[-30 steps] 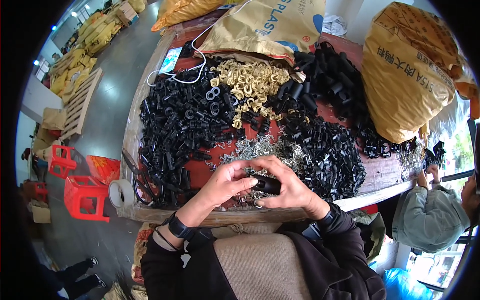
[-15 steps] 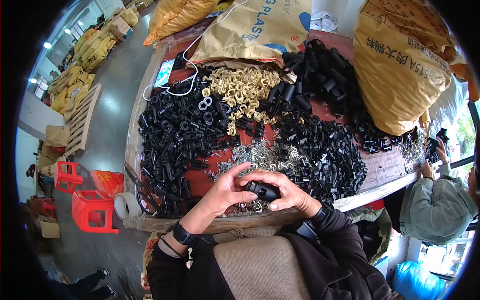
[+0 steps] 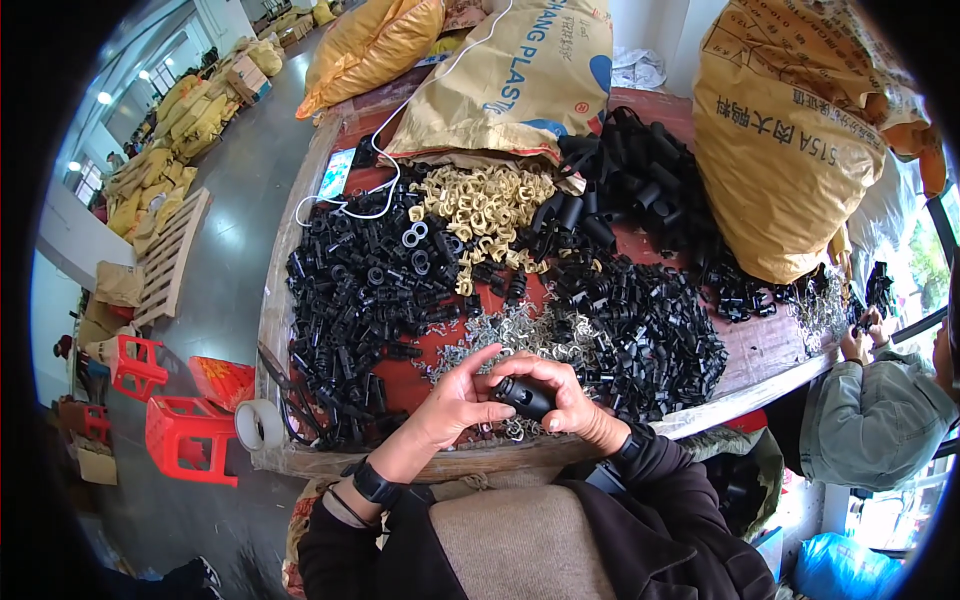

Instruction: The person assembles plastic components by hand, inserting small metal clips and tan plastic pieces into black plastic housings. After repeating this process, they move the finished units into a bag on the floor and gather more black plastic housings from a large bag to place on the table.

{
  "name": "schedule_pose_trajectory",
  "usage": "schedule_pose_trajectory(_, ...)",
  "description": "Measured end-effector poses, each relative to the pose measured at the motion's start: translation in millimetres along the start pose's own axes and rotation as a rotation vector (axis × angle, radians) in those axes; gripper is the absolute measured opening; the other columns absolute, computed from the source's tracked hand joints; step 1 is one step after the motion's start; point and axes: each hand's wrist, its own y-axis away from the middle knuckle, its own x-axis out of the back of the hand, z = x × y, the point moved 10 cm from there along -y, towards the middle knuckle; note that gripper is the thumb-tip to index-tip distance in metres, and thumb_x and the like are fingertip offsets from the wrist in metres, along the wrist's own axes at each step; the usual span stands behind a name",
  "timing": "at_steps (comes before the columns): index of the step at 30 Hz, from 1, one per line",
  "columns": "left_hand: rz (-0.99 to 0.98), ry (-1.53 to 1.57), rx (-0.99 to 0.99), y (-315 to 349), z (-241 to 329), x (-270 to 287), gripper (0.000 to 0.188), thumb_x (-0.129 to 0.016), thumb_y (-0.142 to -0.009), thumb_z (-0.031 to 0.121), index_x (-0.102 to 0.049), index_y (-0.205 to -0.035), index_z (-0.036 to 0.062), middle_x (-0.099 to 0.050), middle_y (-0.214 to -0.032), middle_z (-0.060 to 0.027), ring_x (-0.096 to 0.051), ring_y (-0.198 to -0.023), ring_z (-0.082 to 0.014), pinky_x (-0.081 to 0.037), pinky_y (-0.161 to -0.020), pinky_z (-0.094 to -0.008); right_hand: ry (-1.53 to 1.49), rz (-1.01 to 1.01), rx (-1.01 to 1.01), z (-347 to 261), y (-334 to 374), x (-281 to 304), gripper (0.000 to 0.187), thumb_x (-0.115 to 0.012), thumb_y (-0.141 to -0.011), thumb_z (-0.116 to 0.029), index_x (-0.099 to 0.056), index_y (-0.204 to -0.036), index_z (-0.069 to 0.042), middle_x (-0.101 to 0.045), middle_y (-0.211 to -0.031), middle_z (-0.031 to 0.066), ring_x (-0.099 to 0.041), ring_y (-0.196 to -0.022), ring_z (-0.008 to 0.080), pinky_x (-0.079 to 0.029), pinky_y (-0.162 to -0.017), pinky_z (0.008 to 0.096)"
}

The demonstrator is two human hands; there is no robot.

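Observation:
A short black plastic cylinder with slots near one end is held between my two hands at the near edge of the table. My right hand wraps round its right part, fingers over the top and thumb below. At the slotted left end, the thumb of my left hand presses on it, while that index finger points up and away. The other left fingers are partly hidden. Just beyond my hands lies a heap of small silvery metal pieces, with black clip-like parts to its right.
Black fittings cover the table's left side. Cream-coloured plastic pieces spill before an open sack. Black tubes and a bulging sack stand at right. A phone trails a white cable. A co-worker works at far right.
The view has shifted slightly, so the table sits a little lower. The black cylinder is tilted a bit more, its right end lower; both hands stay on it.

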Motion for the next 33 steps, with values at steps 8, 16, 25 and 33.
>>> schedule_pose_trajectory(8,-0.013,0.035,-0.011,2,0,-9,0.074,-0.063,-0.063,-0.009,-0.026,-0.126,0.0029,-0.049,-0.107,-0.0119,-0.053,-0.092,-0.0174,-0.048,-0.075,-0.0285,0.046,0.027,0.051,-9,4,1,0.061,-0.063,-0.062,-0.053,-0.055,-0.092,0.0,-0.053,-0.087,0.0068,-0.051,-0.081,0.0173,-0.039,-0.077,0.0297)
schedule_pose_trajectory(16,-0.017,-0.034,0.06,3,-18,-4,0.068,-0.062,-0.069,-0.002,-0.024,-0.125,-0.002,-0.057,-0.092,-0.0141,-0.057,-0.079,-0.0162,-0.048,-0.068,-0.0253,0.309,0.17,-0.045,-30,45,36,0.046,-0.063,-0.067,-0.04,-0.055,-0.089,0.0,-0.053,-0.08,0.0063,-0.052,-0.075,0.0159,-0.042,-0.068,0.0268)
schedule_pose_trajectory(25,0.157,-0.369,-0.026,38,-60,75,0.054,-0.059,-0.076,0.011,-0.034,-0.121,-0.0018,-0.059,-0.086,-0.0085,-0.056,-0.074,-0.0109,-0.044,-0.065,-0.021,1.275,0.906,-0.921,-94,372,155,0.043,-0.059,-0.07,-0.038,-0.056,-0.094,-0.003,-0.055,-0.094,0.0099,-0.051,-0.087,0.0219,-0.04,-0.074,0.0343)
schedule_pose_trajectory(33,0.082,-0.487,-0.129,40,-78,73,0.048,-0.058,-0.077,0.012,-0.039,-0.118,-0.0019,-0.057,-0.086,-0.006,-0.052,-0.073,-0.0082,-0.042,-0.067,-0.0206,1.553,1.074,-1.138,-42,471,93,0.051,-0.06,-0.068,-0.043,-0.051,-0.104,-0.008,-0.043,-0.114,0.0129,-0.043,-0.099,0.0326,-0.033,-0.081,0.043)
